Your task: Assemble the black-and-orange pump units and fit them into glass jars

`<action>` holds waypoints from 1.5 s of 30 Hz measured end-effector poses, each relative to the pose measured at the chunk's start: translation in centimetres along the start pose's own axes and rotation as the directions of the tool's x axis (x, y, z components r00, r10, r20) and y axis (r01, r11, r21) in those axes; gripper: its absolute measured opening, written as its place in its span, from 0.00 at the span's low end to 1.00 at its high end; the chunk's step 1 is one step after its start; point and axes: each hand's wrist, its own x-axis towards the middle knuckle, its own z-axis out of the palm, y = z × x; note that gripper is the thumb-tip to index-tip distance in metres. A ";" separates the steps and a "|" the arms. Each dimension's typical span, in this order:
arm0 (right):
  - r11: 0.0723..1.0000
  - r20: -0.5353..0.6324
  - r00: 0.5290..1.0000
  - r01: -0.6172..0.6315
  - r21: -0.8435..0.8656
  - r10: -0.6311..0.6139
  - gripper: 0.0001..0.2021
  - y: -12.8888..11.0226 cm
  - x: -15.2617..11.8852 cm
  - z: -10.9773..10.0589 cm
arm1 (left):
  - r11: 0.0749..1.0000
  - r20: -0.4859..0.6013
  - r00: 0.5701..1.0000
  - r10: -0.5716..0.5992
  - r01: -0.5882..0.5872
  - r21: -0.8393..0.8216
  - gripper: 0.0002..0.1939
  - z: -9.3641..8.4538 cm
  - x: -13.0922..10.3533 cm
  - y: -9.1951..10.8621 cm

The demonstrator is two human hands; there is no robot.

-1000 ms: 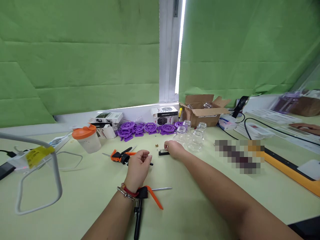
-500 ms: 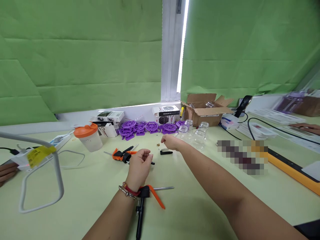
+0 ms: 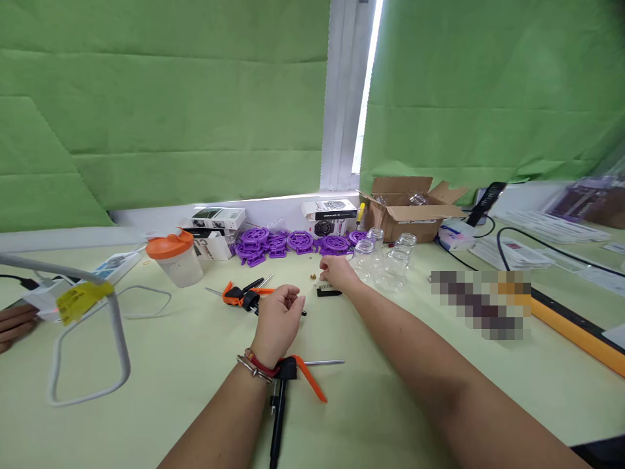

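Note:
My right hand [image 3: 338, 272] reaches forward with its fingers pinched together and pointing down. Whatever they hold, if anything, is hidden. Just beneath it lies a small black holder [image 3: 329, 292] with a row of thin metal pieces, and to its left are tiny brass-coloured parts [image 3: 313, 277]. My left hand [image 3: 279, 319] hovers with fingers loosely curled and the thumb apart; I see nothing in it. Past it rests a black and orange tool [image 3: 250, 299] with metal rods, partly covered by the hand. A similar tool [image 3: 287, 369] lies by my left wrist.
Purple plastic wheel-like parts [image 3: 299, 241] are heaped at the back beside printed boxes [image 3: 329, 210]. Glass jars [image 3: 392, 268] and an open cardboard box [image 3: 410, 221] stand at right. An orange-lidded cup [image 3: 176, 260] and a white wire frame [image 3: 127, 365] are at left, near another person's hand [image 3: 17, 324].
The whole view has shifted slightly, moving the scene right and up. Both hands stay nearly in place over the table, and the left fingers and thumb look slightly more apart.

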 end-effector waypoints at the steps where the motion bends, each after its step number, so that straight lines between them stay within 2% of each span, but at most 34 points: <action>1: 1.000 -0.007 1.000 0.005 0.001 -0.005 0.13 0.0 0.0 0.1 | 1.000 0.001 1.000 0.001 -0.001 0.009 0.12 0.0 0.0 0.0; 8: 0.999 -0.033 0.998 0.046 0.015 -0.045 0.11 -0.1 0.0 0.6 | 0.998 0.020 1.000 0.001 -0.002 0.063 0.13 0.0 -0.1 0.3; 15: 0.995 -0.051 0.995 0.090 0.045 -0.088 0.09 0.0 -0.1 0.7 | 0.999 0.001 1.000 0.002 -0.002 0.049 0.13 -0.1 0.0 0.1; 24: 0.985 -0.050 0.999 0.009 0.171 -0.001 0.04 0.8 -0.3 0.9 | 0.999 -0.013 1.000 -0.011 0.011 0.034 0.13 -0.2 0.0 0.3; 30: 0.970 -0.020 0.999 0.036 0.242 -0.032 0.07 0.9 -0.7 0.9 | 0.999 -0.034 0.999 0.009 -0.007 0.051 0.13 -0.7 0.2 0.4; 40: 0.969 0.002 0.984 0.174 0.178 -0.178 0.08 -0.6 -1.3 0.8 | 0.996 -0.045 0.998 0.032 -0.029 0.081 0.13 -0.9 0.6 -0.5; 45: 0.979 0.024 0.982 0.185 0.083 -0.188 0.08 -0.5 -1.4 -0.6 | 0.998 -0.059 0.998 0.036 -0.033 0.048 0.13 -0.9 0.6 -0.4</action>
